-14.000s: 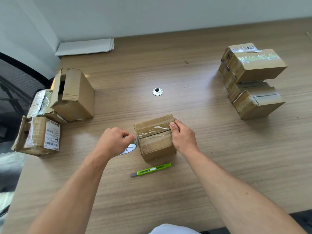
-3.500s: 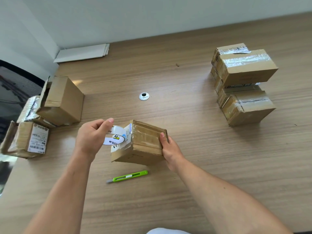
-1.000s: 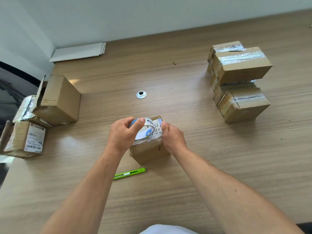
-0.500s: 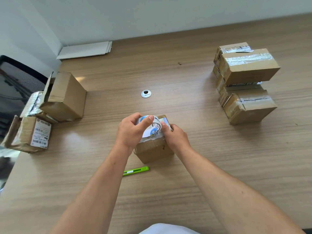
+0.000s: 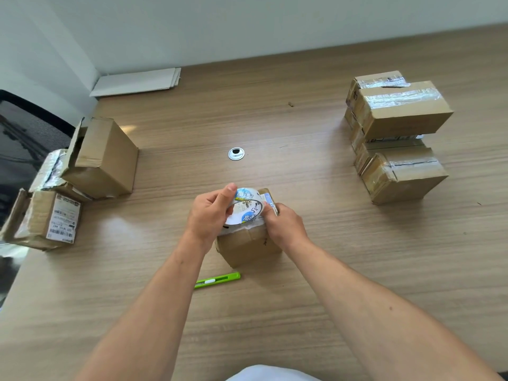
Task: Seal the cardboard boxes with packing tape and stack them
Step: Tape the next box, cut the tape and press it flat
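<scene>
By the left hand a white-and-blue roll of clear packing tape is gripped atop the small brown cardboard box at mid-table. The box's top edge is clasped by the right hand. Sealing is judged under way — next, the strip must be drawn across and cut with the green utility knife.

Left hand: knuckles up, fingers curled round a tape roll; the index finger lies along the roll's upper rim.
Right hand: just beside the left, fingers curled over the top right edge of a box, thumb touching the roll.
Left forearm: bare, rising from the lower left, wrist nearly straight.
Right forearm: bare, rising from the lower right, wrist bent slightly inward.
Spacing: forearms converge; the hands are near each other, with the roll between them.
</scene>
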The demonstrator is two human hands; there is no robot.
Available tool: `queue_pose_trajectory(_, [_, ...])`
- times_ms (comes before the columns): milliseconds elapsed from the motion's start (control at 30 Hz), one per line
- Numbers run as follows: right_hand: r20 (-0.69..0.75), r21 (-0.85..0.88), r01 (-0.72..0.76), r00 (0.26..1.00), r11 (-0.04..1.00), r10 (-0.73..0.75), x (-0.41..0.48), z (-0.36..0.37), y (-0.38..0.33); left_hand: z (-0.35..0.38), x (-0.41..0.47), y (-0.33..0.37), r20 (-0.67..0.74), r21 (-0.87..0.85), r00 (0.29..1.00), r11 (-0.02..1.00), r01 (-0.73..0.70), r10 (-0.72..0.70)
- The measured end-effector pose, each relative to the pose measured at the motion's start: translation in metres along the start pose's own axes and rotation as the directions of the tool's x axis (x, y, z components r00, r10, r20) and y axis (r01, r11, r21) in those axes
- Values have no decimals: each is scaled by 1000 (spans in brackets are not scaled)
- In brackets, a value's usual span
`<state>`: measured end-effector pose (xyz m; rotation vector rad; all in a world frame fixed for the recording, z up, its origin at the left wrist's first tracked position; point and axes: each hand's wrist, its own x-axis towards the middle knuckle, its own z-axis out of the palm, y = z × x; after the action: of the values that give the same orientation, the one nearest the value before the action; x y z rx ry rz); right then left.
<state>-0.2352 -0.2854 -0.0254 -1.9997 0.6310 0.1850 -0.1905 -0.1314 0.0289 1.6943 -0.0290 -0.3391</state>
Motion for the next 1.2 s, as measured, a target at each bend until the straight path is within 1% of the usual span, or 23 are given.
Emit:
queue_pose_trajectory(100, [8, -7, -2, 1000, 1000, 2, 0, 0, 0, -5, 3, -1, 7, 84, 1000, 996, -21, 20])
queue_pose_trajectory(200, [10, -10, -5, 1000, 1000, 5, 0, 0, 0, -8, 4, -4, 13, 118, 999, 992, -45, 43])
queue_pose_trajectory(367, [9, -20, -8, 1000, 1000, 8, 0, -1, 0, -21, 2, -1, 5, 332, 993, 936, -117, 122])
queue_pose_trajectory(533, [14, 1, -8, 1000, 1000, 8, -1, 0, -1, -35, 0, 0, 11, 393, 989, 908, -142, 149])
queue_pose_trajectory(667, [-24, -2, 42, 999, 999, -42, -1, -1, -10, -28, 0, 1, -8, 344, 990, 930, -130, 142])
queue_pose_trajectory(700, [-29, -15, 54, 998, 998, -55, 1, 0, -12, -27, -1, 1, -11, 305, 990, 944, -128, 138])
queue_pose_trajectory(767, [-16, -21, 54, 998, 998, -55, 4, 4, -14, -27, -3, -1, -30, 158, 993, 981, -111, 117])
queue_pose_trajectory(833, [11, 8, 34, 999, 999, -34, 3, 7, -13, -27, -6, -4, -56, 38, 994, 995, -87, 89])
queue_pose_trajectory(967, [29, 47, 23, 999, 999, -24, -2, 6, -11, -28, -8, -17, -115, -81, 992, 995, -58, 49])
queue_pose_trajectory(1100, [14, 37, 15, 1000, 999, -15, 2, 9, -9, -27, -11, -22, -128, -138, 989, 986, -91, 74])
queue_pose_trajectory(1200, [13, 43, 18, 1000, 999, -19, 2, 10, -8, -29, -13, -18, -110, -114, 988, 986, -118, 105])
